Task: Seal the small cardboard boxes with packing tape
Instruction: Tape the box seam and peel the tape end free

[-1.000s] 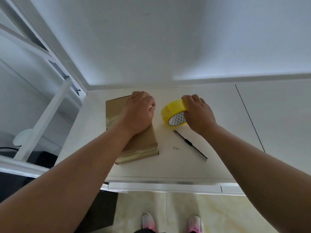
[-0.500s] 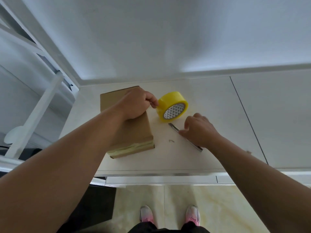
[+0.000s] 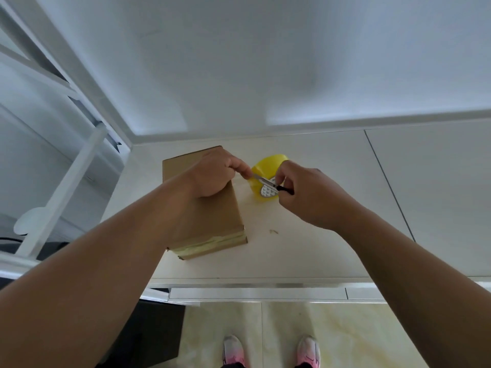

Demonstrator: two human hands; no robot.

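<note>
atop box (image 3: 212,216), left fingers (image 3: 240,168) pinch tape (image 3: 268,162); right fingers (image 3: 285,172) grip knife (image 3: 265,181).

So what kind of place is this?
Likely a home or small workroom packing spot: a plain white counter against a white wall, tiled floor below, and a cardboard box, yellow tape roll and cutter in use.

A plain white wall (image 3: 265,62) fills the upper half and meets a cream-white surface (image 3: 332,248) along a straight edge, where a pale band of light glows. A thin dark seam (image 3: 388,181) runs across the surface at the right. White rack bars (image 3: 61,187) slant at the left. Below, the floor (image 3: 372,335) is pale, yellow-veined tile, with a dark panel (image 3: 159,328) beside it.
</note>
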